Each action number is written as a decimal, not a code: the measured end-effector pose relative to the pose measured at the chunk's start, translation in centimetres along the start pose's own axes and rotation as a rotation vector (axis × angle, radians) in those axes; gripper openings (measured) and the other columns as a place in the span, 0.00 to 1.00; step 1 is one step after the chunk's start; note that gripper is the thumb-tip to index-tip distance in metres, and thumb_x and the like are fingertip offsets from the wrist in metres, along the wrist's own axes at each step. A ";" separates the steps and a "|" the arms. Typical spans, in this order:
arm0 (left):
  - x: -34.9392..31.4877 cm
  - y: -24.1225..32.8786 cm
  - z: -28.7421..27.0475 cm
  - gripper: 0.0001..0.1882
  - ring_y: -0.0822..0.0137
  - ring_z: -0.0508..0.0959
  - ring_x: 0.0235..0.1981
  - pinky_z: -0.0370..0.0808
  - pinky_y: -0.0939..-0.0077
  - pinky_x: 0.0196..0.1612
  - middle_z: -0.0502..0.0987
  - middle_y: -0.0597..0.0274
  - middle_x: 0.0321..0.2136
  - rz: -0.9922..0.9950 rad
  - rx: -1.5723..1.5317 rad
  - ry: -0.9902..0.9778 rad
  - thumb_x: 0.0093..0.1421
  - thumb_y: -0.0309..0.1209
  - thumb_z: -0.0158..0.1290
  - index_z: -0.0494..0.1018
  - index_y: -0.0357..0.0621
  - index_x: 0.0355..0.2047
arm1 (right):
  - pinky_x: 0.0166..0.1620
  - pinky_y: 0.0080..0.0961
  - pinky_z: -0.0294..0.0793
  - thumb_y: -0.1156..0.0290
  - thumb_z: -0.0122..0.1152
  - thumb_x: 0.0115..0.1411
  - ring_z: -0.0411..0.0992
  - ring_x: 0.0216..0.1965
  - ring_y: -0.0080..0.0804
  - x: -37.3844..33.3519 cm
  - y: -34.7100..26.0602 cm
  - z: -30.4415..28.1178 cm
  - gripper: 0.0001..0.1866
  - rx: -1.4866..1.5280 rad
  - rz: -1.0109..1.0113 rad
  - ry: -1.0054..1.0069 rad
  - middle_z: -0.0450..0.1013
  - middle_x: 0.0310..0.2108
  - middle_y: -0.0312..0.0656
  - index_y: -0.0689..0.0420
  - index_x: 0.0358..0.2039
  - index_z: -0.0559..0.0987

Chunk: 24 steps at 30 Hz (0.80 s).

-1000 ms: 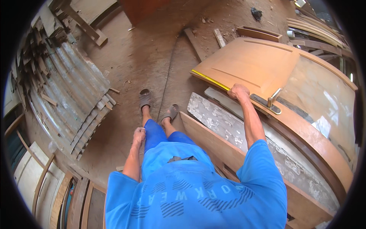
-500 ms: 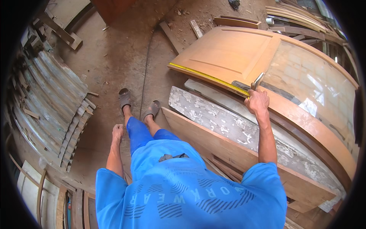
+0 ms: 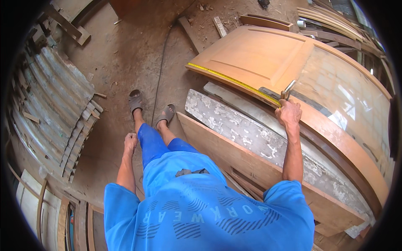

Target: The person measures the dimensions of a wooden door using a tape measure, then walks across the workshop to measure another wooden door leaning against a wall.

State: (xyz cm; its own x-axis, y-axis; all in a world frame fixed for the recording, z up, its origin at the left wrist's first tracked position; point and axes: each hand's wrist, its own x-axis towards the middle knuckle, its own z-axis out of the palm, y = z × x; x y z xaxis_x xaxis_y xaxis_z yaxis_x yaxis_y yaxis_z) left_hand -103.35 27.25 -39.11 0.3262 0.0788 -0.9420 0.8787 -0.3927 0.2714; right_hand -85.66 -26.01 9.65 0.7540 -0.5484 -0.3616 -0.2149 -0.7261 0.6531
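A wooden door (image 3: 238, 58) with a glass pane (image 3: 339, 96) lies flat on a stack at the right. Along its near edge runs the yellow blade of a tape measure (image 3: 234, 83), reaching from the door's far corner to my right hand (image 3: 289, 113). That hand is closed around the tape's end beside the metal door handle (image 3: 289, 87); its fingers partly hide what they grip. My left hand (image 3: 130, 142) hangs low beside my left leg, with curled fingers. Whether anything is inside it is hidden.
Next to the door stand a peeling grey panel (image 3: 234, 121) and a brown board (image 3: 217, 138) near my legs. Corrugated sheets (image 3: 54, 108) are stacked at the left. A dark cable (image 3: 160, 75) crosses the dirty floor. Wood strips (image 3: 331, 25) pile up at the far right.
My right hand has shifted slightly right and nearer, still gripping the tape at the door edge. The view has moved a little; my left hand hangs as before.
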 end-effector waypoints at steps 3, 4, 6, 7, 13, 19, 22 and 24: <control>0.1 -0.7 0.2 0.18 0.61 0.81 0.36 0.75 0.67 0.41 0.82 0.51 0.34 0.002 0.028 0.052 0.61 0.42 0.50 0.79 0.42 0.41 | 0.50 0.47 0.74 0.59 0.65 0.51 0.72 0.49 0.52 0.1 0.0 0.1 0.24 -0.001 0.012 -0.025 0.77 0.47 0.46 0.46 0.50 0.82; 0.5 -1.1 0.3 0.18 0.60 0.81 0.37 0.75 0.66 0.42 0.82 0.50 0.35 0.019 0.036 0.058 0.61 0.42 0.50 0.79 0.42 0.41 | 0.50 0.46 0.74 0.59 0.65 0.50 0.72 0.49 0.52 0.2 0.0 0.2 0.24 -0.002 0.018 -0.037 0.77 0.47 0.46 0.46 0.50 0.83; 1.3 -1.9 0.5 0.18 0.60 0.81 0.39 0.75 0.66 0.45 0.83 0.49 0.37 0.053 0.052 0.071 0.61 0.42 0.50 0.79 0.41 0.41 | 0.51 0.46 0.74 0.59 0.65 0.50 0.71 0.50 0.52 0.2 0.0 -0.1 0.24 -0.001 0.025 -0.061 0.77 0.48 0.45 0.46 0.50 0.83; 1.1 -1.5 0.6 0.18 0.60 0.81 0.40 0.75 0.66 0.46 0.82 0.49 0.37 0.037 0.047 0.060 0.61 0.41 0.50 0.79 0.41 0.41 | 0.52 0.46 0.74 0.59 0.65 0.50 0.71 0.51 0.52 0.1 0.0 -0.1 0.24 -0.001 0.032 -0.072 0.77 0.48 0.45 0.45 0.50 0.83; 1.4 0.0 1.6 0.11 0.74 0.70 0.19 0.66 0.76 0.21 0.73 0.66 0.21 0.130 -0.047 0.056 0.64 0.36 0.50 0.74 0.41 0.35 | 0.49 0.49 0.75 0.60 0.66 0.49 0.73 0.47 0.55 0.0 0.2 0.0 0.24 0.030 -0.013 -0.014 0.78 0.46 0.48 0.49 0.49 0.83; 1.7 0.7 1.9 0.10 0.73 0.70 0.19 0.67 0.76 0.22 0.74 0.66 0.22 0.135 -0.043 0.050 0.64 0.35 0.50 0.74 0.42 0.36 | 0.48 0.47 0.75 0.59 0.63 0.51 0.73 0.48 0.53 0.1 0.2 -0.1 0.21 0.014 0.000 -0.047 0.78 0.46 0.47 0.47 0.47 0.83; 1.0 1.3 1.5 0.12 0.69 0.74 0.25 0.70 0.72 0.29 0.77 0.61 0.26 0.093 -0.022 0.045 0.63 0.37 0.50 0.76 0.41 0.38 | 0.48 0.50 0.75 0.61 0.66 0.49 0.74 0.46 0.55 0.5 0.2 -0.5 0.23 0.019 -0.015 -0.072 0.78 0.45 0.49 0.49 0.48 0.83; -0.3 2.9 0.6 0.17 0.61 0.80 0.37 0.76 0.66 0.42 0.82 0.51 0.35 0.011 0.007 0.003 0.61 0.41 0.50 0.78 0.41 0.41 | 0.48 0.50 0.76 0.61 0.66 0.50 0.74 0.46 0.55 0.7 0.6 -0.3 0.23 0.028 -0.009 -0.011 0.78 0.45 0.48 0.48 0.48 0.83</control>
State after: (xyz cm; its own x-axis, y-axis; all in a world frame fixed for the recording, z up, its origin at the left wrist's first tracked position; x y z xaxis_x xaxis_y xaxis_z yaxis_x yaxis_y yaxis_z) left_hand -101.12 25.57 -38.12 0.3367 0.0776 -0.9384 0.8727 -0.4000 0.2801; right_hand -85.06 -26.74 9.93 0.7492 -0.5464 -0.3744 -0.2257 -0.7419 0.6313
